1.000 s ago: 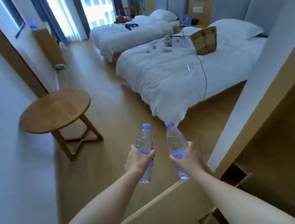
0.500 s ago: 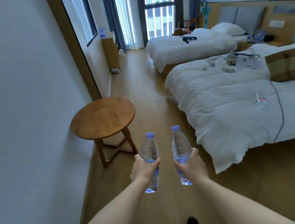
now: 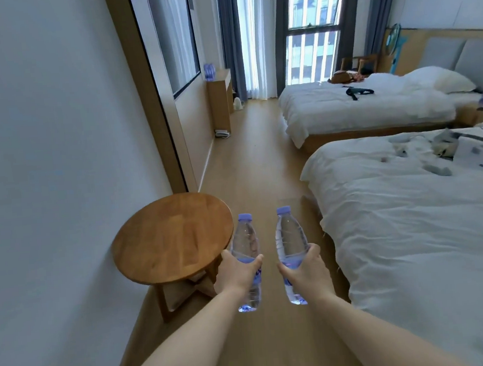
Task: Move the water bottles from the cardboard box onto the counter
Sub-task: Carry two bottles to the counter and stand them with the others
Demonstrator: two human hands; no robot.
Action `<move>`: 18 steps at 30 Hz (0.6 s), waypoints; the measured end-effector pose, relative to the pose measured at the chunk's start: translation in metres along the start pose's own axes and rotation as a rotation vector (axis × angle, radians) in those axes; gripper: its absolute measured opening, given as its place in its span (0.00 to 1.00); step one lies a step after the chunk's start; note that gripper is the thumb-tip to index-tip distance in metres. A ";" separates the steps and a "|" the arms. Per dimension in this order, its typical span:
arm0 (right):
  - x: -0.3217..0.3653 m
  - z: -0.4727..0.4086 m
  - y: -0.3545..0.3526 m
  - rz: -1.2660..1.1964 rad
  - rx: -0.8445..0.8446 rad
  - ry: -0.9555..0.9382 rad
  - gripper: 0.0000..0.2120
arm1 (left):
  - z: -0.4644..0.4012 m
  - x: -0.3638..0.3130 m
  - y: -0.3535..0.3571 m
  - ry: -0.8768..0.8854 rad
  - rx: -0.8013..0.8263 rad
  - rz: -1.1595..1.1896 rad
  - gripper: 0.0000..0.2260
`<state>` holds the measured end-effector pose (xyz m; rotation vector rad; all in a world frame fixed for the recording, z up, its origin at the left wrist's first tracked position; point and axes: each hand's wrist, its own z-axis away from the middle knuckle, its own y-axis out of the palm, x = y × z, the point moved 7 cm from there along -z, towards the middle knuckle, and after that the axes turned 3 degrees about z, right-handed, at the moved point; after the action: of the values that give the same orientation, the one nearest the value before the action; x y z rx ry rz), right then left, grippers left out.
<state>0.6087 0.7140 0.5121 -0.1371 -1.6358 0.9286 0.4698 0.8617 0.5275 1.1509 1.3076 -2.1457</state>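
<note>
Room: I am in a bedroom with a pale wooden floor (image 3: 250, 164), and a second ago I saw only a bit of it; now I look straight down the long walkway, so I have turned and walked on.
Beds: the near big white bed (image 3: 411, 227) is on my right, and the far white bed (image 3: 359, 110) sits past it by the tall window (image 3: 309, 33).
Box: the brown cardboard box that was at my right a second ago is gone from view, so both bottles are out of it.
Table: the small round wooden table (image 3: 169, 237) was well off to my left; now it is just beside my left hand.
Worktop: I think the narrow wooden worktop (image 3: 220, 80) far down the left wall is where I am going; some blue-topped bottles (image 3: 209, 70) seem to stand on it, but they are too small to be sure.
Left hand: my left hand (image 3: 238, 272) grips one clear plastic water bottle with a blue cap (image 3: 244, 240) around its middle, fingers curled tight, bottle upright.
Right hand: my right hand (image 3: 302, 270) grips the other clear blue-capped water bottle (image 3: 289, 236) the same way.
Next: I guess I must carry them down the walkway; they are not set down yet.
</note>
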 end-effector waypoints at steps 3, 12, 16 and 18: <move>0.004 -0.063 0.013 -0.016 0.011 -0.001 0.31 | -0.060 -0.023 0.011 0.009 -0.018 0.037 0.25; 0.035 -0.297 0.055 0.027 -0.039 0.018 0.31 | -0.293 -0.108 0.048 0.033 0.011 0.045 0.29; 0.056 -0.387 0.059 -0.023 -0.056 0.039 0.33 | -0.379 -0.158 0.060 0.040 0.028 0.048 0.26; 0.059 -0.426 0.060 -0.021 -0.056 0.063 0.34 | -0.416 -0.180 0.071 0.049 0.035 0.082 0.25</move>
<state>0.9391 0.9963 0.5173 -0.1861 -1.6029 0.8548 0.8110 1.1677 0.5345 1.2564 1.2253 -2.1020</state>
